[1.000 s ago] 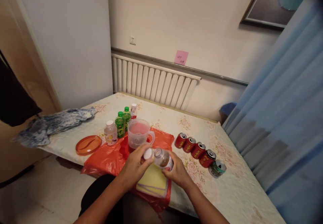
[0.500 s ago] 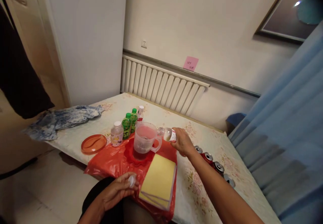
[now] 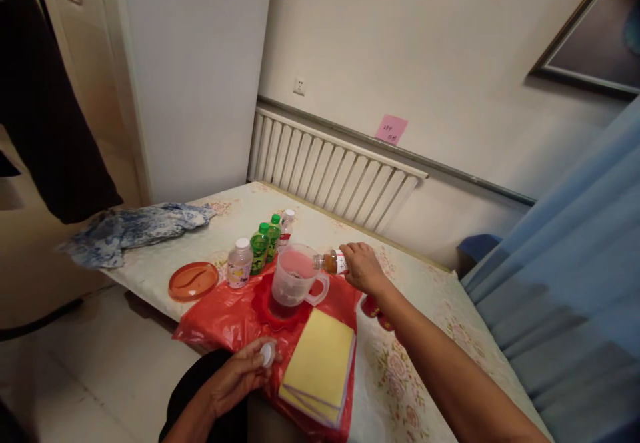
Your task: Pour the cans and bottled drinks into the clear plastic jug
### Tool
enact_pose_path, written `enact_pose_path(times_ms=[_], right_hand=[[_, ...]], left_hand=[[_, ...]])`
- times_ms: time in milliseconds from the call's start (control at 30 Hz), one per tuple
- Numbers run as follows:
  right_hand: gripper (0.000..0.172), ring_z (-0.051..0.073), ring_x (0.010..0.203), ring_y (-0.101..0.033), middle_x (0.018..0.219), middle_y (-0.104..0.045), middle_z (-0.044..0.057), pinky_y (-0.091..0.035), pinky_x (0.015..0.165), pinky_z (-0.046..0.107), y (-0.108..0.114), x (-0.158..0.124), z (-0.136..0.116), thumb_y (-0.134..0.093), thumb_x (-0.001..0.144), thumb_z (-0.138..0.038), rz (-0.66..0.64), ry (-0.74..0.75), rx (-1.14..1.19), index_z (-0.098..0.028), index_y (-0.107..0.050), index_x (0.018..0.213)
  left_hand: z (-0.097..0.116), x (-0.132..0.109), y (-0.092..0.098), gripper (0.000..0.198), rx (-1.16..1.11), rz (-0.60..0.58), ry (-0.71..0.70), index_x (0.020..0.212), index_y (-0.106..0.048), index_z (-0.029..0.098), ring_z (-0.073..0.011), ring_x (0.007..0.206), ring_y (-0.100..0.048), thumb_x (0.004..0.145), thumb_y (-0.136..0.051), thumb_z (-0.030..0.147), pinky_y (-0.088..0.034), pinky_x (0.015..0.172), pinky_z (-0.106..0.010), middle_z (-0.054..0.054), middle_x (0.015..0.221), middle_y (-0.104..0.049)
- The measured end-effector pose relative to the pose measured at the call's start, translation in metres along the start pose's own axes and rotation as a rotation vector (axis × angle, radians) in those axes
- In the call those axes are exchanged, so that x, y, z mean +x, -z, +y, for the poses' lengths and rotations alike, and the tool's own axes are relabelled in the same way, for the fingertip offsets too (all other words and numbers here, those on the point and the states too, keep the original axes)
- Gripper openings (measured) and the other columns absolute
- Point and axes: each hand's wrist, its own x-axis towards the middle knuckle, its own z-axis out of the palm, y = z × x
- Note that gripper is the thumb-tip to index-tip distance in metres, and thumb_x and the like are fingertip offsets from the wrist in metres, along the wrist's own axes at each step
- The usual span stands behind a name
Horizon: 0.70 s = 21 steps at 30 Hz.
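With my right hand (image 3: 364, 268) I grip a small clear bottle (image 3: 331, 262) with a white and red label. It lies nearly on its side, its neck at the rim of a translucent plastic jug (image 3: 291, 283). The jug stands on a red scalloped dish (image 3: 275, 320), its handle to the right. Between the fingers of my left hand (image 3: 245, 366) is a white bottle cap (image 3: 267, 355), held low in front of the jug. Beside that hand, a stack of yellow cloths (image 3: 320, 360) rests on a red plastic bag (image 3: 215, 316).
Left of the jug stand a wide capped bottle (image 3: 240, 264), two green bottles (image 3: 259, 250) and a clear bottle (image 3: 286, 228). An orange lid (image 3: 193, 281) lies near the left edge. Red cans (image 3: 373, 306) are partly hidden behind my right forearm. A patterned cloth (image 3: 145, 230) lies far left.
The view has shifted, so the scene sits slightly further right. The bottle in my right hand is closer to level and looks browner inside. My left hand still holds the cap.
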Motion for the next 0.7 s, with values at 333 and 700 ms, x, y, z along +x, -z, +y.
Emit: enact_pose_path(times_ms=[333, 700], right_hand=[[0.035, 0.027, 0.098, -0.048, 0.105, -0.062, 0.012, -0.027, 0.095, 0.041, 0.022, 0.014, -0.007, -0.056, 0.075, -0.011, 0.007, 0.125, -0.171, -0.017, -0.057, 0.110], [0.026, 0.029, 0.102, -0.048, 0.104, -0.062, 0.014, -0.018, 0.106, 0.048, 0.051, 0.032, -0.026, -0.051, 0.085, -0.013, -0.022, 0.282, -0.332, -0.015, -0.058, 0.111]], left_hand=[[0.000, 0.000, -0.002, 0.041, 0.013, 0.017, 0.009, 0.114, -0.065, 0.020, -0.0113, 0.074, -0.064, 0.075, -0.079, 0.023, -0.048, 0.071, -0.022, -0.007, 0.098, -0.072], [-0.001, 0.001, 0.000, 0.042, 0.022, 0.003, 0.003, 0.116, -0.064, 0.020, -0.0115, 0.074, -0.064, 0.077, -0.077, 0.021, -0.048, 0.071, -0.023, -0.008, 0.101, -0.071]])
